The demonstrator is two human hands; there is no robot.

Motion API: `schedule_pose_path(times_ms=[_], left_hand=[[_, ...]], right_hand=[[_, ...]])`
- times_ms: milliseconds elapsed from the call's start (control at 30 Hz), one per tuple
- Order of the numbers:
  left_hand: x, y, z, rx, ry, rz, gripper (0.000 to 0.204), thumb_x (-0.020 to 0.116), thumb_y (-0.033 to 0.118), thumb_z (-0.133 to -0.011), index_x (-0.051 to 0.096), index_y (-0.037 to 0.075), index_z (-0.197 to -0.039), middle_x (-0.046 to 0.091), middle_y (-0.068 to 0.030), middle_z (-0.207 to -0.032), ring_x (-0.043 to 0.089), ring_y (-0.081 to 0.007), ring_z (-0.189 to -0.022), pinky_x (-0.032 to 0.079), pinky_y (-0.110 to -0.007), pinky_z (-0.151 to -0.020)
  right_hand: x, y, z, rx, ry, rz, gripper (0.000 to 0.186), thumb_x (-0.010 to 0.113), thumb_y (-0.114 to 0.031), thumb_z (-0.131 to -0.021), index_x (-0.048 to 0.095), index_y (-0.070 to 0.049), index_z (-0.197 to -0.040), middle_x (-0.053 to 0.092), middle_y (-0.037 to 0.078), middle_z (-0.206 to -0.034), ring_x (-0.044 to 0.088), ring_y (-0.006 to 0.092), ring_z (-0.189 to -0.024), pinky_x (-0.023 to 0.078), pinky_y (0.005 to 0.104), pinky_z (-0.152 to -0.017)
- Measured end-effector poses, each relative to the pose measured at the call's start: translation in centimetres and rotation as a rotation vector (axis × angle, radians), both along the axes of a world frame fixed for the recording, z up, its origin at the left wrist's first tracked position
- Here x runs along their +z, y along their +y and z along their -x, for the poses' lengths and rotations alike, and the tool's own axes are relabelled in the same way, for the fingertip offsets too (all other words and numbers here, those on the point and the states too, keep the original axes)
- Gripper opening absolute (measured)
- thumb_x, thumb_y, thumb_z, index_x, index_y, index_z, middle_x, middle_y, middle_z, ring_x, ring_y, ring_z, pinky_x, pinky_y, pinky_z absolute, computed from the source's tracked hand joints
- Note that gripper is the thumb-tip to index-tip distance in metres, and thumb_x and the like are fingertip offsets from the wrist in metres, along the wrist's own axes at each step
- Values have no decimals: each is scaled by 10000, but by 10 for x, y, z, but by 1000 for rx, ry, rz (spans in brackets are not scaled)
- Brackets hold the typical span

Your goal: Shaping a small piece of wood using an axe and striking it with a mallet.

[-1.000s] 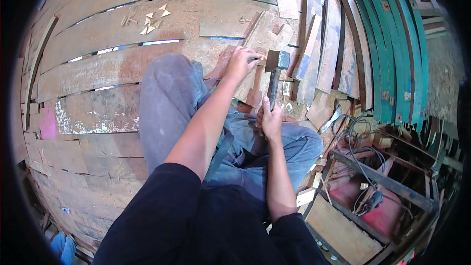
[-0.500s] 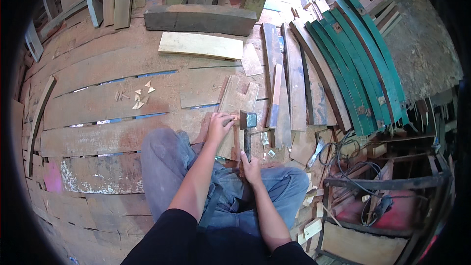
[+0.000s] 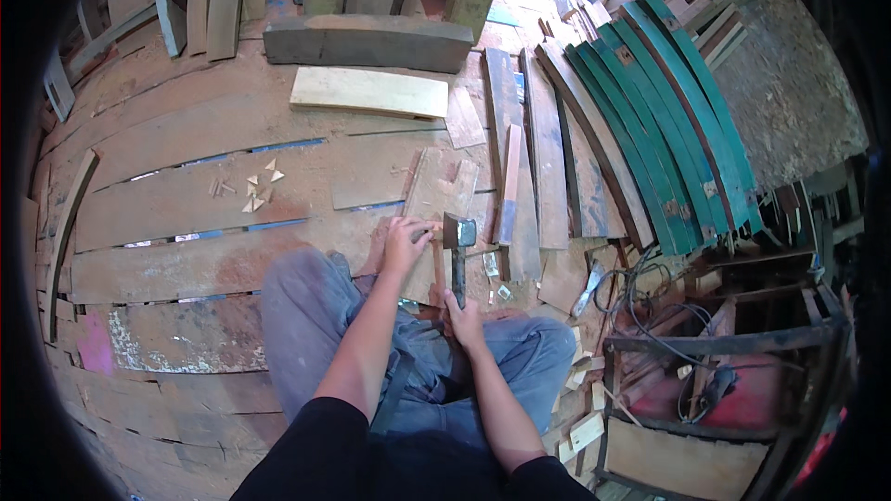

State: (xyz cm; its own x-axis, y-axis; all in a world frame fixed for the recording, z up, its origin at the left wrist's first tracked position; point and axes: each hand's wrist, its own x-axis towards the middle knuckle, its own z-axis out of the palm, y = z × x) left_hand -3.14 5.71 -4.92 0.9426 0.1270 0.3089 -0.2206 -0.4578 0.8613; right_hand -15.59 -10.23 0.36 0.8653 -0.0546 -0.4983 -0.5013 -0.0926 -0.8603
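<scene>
Though slim-handled, blocky metal tool (dusty floorboards around)

Head view, one: wide fisheye, left of a head-worn pair; upright, dark-rimmed, straight edges bowed. Looks down and forward from above the lap. Near: left hand, right hand, mid-frame. Farther: boards, upper edge; floor between.

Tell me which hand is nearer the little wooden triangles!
Left. The left hand is right of the triangles, closer to the body; the right hand is farther right and even closer in.
</scene>
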Motion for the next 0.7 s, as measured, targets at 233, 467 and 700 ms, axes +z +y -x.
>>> schedule_pose_path(times_ms=[233, 467, 700], left_hand=[[-3, -1, 6, 22, 25, -16, 223, 763, 100, -699, 752, 126, -920, 682, -56, -917, 573, -269, -916, 447, -364, -888], [3, -3, -3, -29, 36, -24, 190, 740, 174, -756, 746, 113, -936, 676, -86, -976, 564, -294, -956, 447, -385, -874], [5, 4, 1, 1, 100, -21, 211, 751, 134, -740, 742, 92, -946, 671, -80, -1006, 555, -290, -983, 449, -370, -913]], right_hand=[[-10, -2, 1, 59, -47, 161, 392, 565, -288, -968, 513, -52, -660, 486, 15, -534, 455, 95, -430, 359, 283, -391], [33, -2, -11, 135, -418, 526, 359, 582, -280, -955, 566, 21, -759, 491, 42, -528, 472, 133, -485, 390, 341, -475], [92, 16, -17, -29, -435, 28, 340, 555, -246, -981, 483, -59, -706, 469, -28, -527, 444, 58, -445, 336, 247, -413]])
